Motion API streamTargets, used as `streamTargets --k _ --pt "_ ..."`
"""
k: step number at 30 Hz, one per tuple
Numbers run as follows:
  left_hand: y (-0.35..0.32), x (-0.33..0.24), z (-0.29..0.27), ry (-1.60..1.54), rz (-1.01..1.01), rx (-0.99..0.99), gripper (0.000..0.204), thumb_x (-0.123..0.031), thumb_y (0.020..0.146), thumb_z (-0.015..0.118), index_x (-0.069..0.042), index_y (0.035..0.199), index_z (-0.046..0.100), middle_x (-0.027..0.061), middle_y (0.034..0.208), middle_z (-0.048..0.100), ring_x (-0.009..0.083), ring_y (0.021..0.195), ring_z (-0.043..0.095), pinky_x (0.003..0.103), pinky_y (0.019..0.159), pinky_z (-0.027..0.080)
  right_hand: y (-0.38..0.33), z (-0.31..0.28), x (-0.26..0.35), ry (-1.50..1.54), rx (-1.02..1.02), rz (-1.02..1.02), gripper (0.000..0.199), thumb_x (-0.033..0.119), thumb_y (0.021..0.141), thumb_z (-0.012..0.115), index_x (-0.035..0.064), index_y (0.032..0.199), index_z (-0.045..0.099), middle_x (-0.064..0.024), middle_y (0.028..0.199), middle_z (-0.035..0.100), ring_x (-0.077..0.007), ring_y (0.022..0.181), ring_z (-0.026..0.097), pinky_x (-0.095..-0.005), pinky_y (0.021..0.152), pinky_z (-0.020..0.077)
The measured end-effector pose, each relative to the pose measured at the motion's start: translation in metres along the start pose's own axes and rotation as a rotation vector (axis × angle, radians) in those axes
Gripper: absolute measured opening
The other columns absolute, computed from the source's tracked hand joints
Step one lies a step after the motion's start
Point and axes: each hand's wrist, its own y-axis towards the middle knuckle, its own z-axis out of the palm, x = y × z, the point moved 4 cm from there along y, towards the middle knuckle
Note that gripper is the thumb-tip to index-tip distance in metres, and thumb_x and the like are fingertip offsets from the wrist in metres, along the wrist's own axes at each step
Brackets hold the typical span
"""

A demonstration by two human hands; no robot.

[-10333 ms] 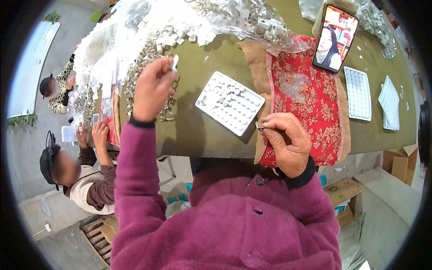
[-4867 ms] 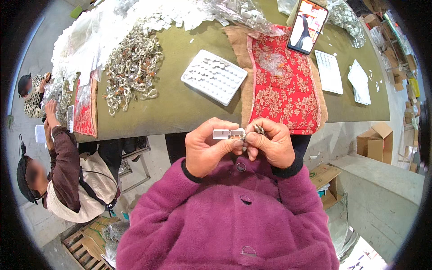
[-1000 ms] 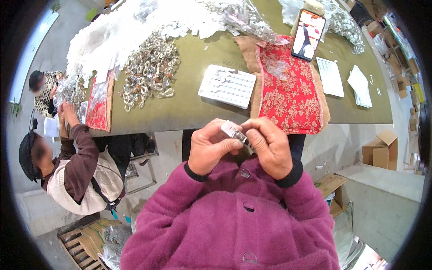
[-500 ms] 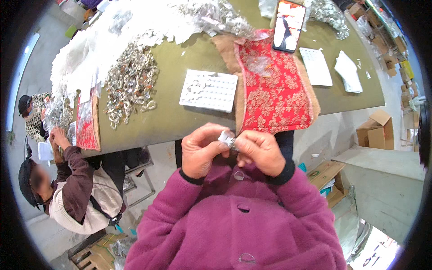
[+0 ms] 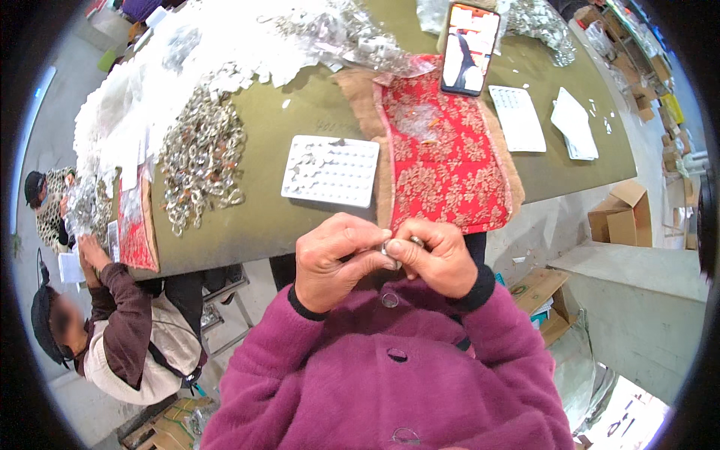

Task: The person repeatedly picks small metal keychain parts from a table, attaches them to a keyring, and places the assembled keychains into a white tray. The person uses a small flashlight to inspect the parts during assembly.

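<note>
Close together in front of my chest, both hands pinch at one spot just off the table's near edge. My left hand (image 5: 336, 259) is closed, its thumb and forefinger pressed on a small silvery metal piece (image 5: 387, 248). My right hand (image 5: 441, 259) is closed against the same piece from the other side; a bit of metal shows between its fingers. Most of the piece is covered, so its kind cannot be made out. Beyond my hands lies a white tray (image 5: 360, 196) with rows of round hollows and small white pieces over its left part.
A red floral cloth (image 5: 457, 180) hangs over the table edge, with a phone (image 5: 469, 56) at its far end. Metal ring-like pieces (image 5: 199, 154) lie heaped left. White cards (image 5: 574, 127) and a white sheet (image 5: 517, 118) lie right. A co-worker (image 5: 124, 322) sits left; a cardboard box (image 5: 622, 217) stands right.
My fingers have closed further over the small piece, hiding its whitish face that showed before. The view has shifted slightly, with the tray and cloth now lower and further left.
</note>
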Motion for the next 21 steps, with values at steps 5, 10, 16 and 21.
streamTargets --k 5,10,16,21 --pt "0.013 0.006 0.019 -0.134 0.027 0.074 0.033 0.001 0.075 0.091 0.001 0.106 0.078 0.0126 0.099 0.076 0.0223 0.089 0.073 0.032 0.079 0.058 -0.004 -0.014 0.002 0.056 0.002 0.006 0.021 0.015 0.108 0.065 0.0046 0.09 0.065 0.0045 0.079 0.058 -0.0037 0.071 0.052 -0.025 0.061 0.0432" --pt "0.017 0.016 0.044 -0.388 -0.238 -0.011 0.03 0.009 0.08 0.084 0.003 0.108 0.074 0.0124 0.105 0.075 0.0215 0.095 0.073 0.033 0.085 0.058 0.003 -0.053 0.022 -0.27 -0.106 -0.174 0.015 0.016 0.101 0.075 0.001 0.102 0.073 -0.0069 0.086 0.068 -0.0176 0.076 0.066 -0.0332 0.067 0.0521" --pt "0.02 0.023 0.055 -0.445 -0.232 0.039 0.025 0.011 0.089 0.079 0.006 0.111 0.069 0.0122 0.116 0.069 0.0153 0.094 0.071 0.028 0.078 0.062 0.041 -0.092 0.023 -1.075 -0.551 -0.448 0.019 0.01 0.09 0.078 0.0045 0.107 0.071 -0.0131 0.098 0.068 -0.0349 0.086 0.069 -0.043 0.071 0.0545" --pt "0.019 0.027 0.056 -0.544 -0.315 0.076 0.024 0.014 0.095 0.068 0.006 0.117 0.069 0.0134 0.123 0.065 0.0195 0.096 0.073 0.031 0.084 0.064 0.047 -0.098 0.015 -0.995 -0.614 -0.479 0.014 0.006 0.091 0.076 0.0034 0.103 0.072 -0.0131 0.095 0.069 -0.0321 0.085 0.07 -0.0407 0.072 0.0552"
